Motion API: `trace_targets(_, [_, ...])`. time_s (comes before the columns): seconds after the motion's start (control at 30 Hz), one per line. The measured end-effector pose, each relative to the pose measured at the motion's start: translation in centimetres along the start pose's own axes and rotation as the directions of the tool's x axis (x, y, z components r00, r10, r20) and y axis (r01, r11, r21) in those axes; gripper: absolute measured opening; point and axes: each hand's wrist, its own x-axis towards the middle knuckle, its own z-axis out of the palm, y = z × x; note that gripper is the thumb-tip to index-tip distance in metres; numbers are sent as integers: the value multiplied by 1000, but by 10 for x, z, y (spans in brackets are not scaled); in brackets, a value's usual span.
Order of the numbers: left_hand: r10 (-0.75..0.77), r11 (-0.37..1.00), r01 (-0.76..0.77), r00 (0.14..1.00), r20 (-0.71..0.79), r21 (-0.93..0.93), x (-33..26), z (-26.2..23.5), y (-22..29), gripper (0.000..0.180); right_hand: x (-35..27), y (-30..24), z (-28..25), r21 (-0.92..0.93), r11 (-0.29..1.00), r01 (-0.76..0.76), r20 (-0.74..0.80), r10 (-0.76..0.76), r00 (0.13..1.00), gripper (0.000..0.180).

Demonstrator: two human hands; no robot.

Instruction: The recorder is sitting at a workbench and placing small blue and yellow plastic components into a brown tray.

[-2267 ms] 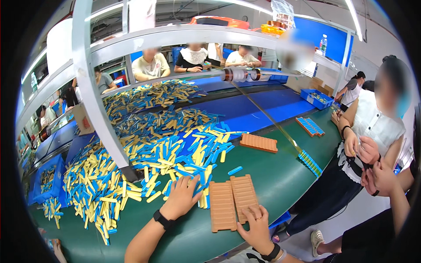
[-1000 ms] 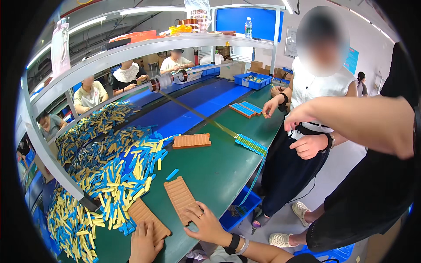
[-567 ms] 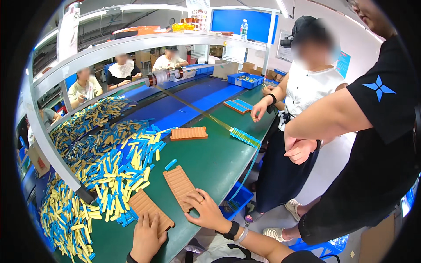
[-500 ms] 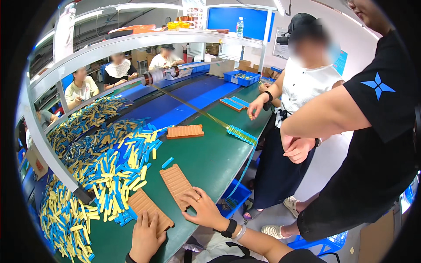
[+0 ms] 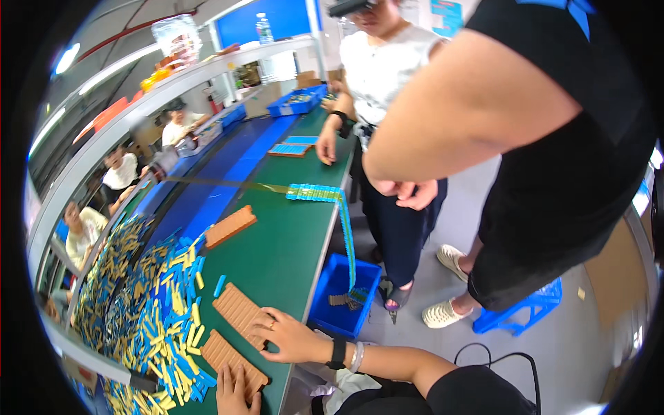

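Note:
Two orange-brown grooved trays lie side by side on the green table before me. On the near tray (image 5: 232,361) rests my left hand (image 5: 237,394), its fingers laid over the end closest to me, partly cut off by the frame. The other tray (image 5: 237,312) has the fingers of my right hand (image 5: 294,339) stretched over its right end, thumb apart. Neither tray shows any strips in its grooves. A single blue strip (image 5: 219,286) lies just beyond them. To their left spreads a big heap of loose yellow and blue strips (image 5: 155,325).
A third grooved tray (image 5: 230,226) lies farther up the green table (image 5: 277,249). A taped chain of blue strips (image 5: 315,193) hangs over the edge into a blue bin (image 5: 328,308). Two people stand at the right; a blue stool (image 5: 522,308) is on the floor.
My view has swung to the right, so the table and heap sit farther left. Both hands stay on the same two trays. The standing person's arm now looks nearer.

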Motion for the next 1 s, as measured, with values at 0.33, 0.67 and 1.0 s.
trace_targets(0.33, [11,1000,-11,996,83,-4,2,5,-5,55,-2,1,7,65,997,-27,-60,31,998,47])
trace_targets(0.67, [-35,999,37,987,157,-10,-2,4,-6,60,-2,-2,7,66,997,-29,-81,35,996,44])
trace_targets(1.0, [-58,995,66,992,115,-68,11,6,7,61,-8,9,-4,-2,1000,-26,-86,26,996,41])
